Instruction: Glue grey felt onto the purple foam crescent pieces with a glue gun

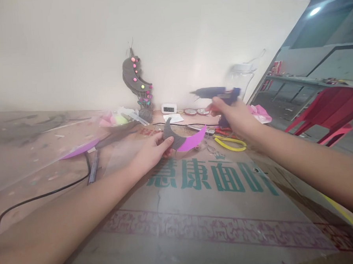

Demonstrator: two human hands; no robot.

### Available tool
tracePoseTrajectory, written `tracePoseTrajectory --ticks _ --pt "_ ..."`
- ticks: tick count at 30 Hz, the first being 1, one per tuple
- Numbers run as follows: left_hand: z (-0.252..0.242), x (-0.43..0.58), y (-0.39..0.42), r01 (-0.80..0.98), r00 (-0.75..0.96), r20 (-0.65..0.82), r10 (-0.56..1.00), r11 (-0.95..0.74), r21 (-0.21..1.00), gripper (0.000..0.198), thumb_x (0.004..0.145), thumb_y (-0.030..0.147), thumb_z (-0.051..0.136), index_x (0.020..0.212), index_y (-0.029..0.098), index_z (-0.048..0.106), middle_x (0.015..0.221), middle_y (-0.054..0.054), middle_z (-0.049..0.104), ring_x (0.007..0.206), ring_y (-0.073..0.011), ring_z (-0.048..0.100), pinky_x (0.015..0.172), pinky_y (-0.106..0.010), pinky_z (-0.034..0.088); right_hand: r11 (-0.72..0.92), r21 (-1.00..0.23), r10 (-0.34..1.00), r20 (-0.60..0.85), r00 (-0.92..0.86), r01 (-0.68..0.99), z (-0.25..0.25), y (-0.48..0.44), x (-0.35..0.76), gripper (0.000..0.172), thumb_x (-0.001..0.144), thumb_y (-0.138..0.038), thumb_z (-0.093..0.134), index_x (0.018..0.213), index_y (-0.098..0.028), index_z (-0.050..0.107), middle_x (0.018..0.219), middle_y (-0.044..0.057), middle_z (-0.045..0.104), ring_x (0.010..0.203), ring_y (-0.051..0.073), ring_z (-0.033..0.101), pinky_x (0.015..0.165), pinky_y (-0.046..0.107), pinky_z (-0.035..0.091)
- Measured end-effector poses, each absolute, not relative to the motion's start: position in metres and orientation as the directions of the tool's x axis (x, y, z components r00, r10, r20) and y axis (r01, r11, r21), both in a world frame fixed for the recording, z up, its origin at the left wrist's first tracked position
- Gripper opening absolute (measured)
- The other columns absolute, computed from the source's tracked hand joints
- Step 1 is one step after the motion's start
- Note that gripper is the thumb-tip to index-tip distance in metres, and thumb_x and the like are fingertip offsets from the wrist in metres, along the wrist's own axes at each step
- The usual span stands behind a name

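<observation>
My left hand [154, 151] is closed round a crescent-shaped piece [181, 139], grey with wound yarn at one end and bare pink at the other, held just above the cardboard. My right hand [233, 115] is closed on a dark blue glue gun [212, 94], raised over the table with its nozzle pointing left, above and to the right of the crescent. The glue gun is a little blurred.
A finished grey crescent with coloured pom-poms [136, 81] leans on the wall. Yellow-handled pliers [230, 143], a small digital clock [169, 108], a pink flat cut-out [79, 149], a black cable [43, 196] and a printed cardboard sheet [204, 209] lie on the table. Red plastic chair [332, 108] at right.
</observation>
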State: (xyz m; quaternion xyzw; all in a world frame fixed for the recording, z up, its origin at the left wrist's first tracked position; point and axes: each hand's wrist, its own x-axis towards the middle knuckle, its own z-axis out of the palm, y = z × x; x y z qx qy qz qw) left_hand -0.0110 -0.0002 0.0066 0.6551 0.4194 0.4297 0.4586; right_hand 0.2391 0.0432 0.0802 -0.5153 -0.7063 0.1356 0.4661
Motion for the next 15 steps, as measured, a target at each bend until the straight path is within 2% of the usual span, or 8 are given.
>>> tracePoseTrajectory --ticks 3,7,9,15 --pt "0.008 -0.011 -0.001 0.159 0.289 0.155 0.945 -0.207 0.965 0.029 0.082 0.046 0.051 0.086 0.017 0.054 0.063 0.002 0.055 0.058 -0.0115 0.049 0.057 -0.023 0.038 0.344 -0.640 0.897 0.440 -0.039 0.687 0.077 0.078 0.228 0.038 0.079 -0.047 0.058 0.094 -0.013 0.065 0.085 0.009 0.067 0.067 0.017 0.058 0.064 0.030 0.049" --pt "0.012 -0.010 -0.002 0.169 0.280 0.122 0.952 -0.173 0.970 0.029 0.082 0.046 0.051 0.083 0.017 0.053 0.062 0.002 0.054 0.056 -0.0112 0.049 0.056 -0.023 0.038 0.347 -0.587 0.913 0.391 -0.119 0.731 0.058 0.118 0.212 0.034 0.082 -0.037 0.056 0.105 -0.013 0.062 0.098 0.009 0.067 0.081 0.017 0.061 0.075 0.030 0.048" --pt "0.013 -0.010 -0.002 0.161 0.280 0.125 0.952 -0.175 0.971 0.029 0.082 0.046 0.051 0.081 0.017 0.052 0.061 0.003 0.053 0.056 -0.0106 0.048 0.055 -0.023 0.038 0.323 -0.568 0.926 0.353 -0.130 0.757 0.047 0.132 0.207 0.034 0.082 -0.038 0.057 0.102 -0.012 0.063 0.095 0.010 0.068 0.081 0.018 0.061 0.076 0.030 0.047" --pt "0.013 -0.011 0.000 0.077 0.262 0.127 0.957 -0.152 0.985 0.027 0.079 0.043 0.055 0.083 0.017 0.054 0.067 0.001 0.058 0.056 -0.0108 0.050 0.054 -0.023 0.039 0.244 -0.547 0.958 0.264 -0.112 0.801 0.033 0.145 0.210 0.038 0.076 -0.047 0.063 0.084 -0.010 0.066 0.073 0.011 0.069 0.069 0.021 0.062 0.068 0.031 0.048"
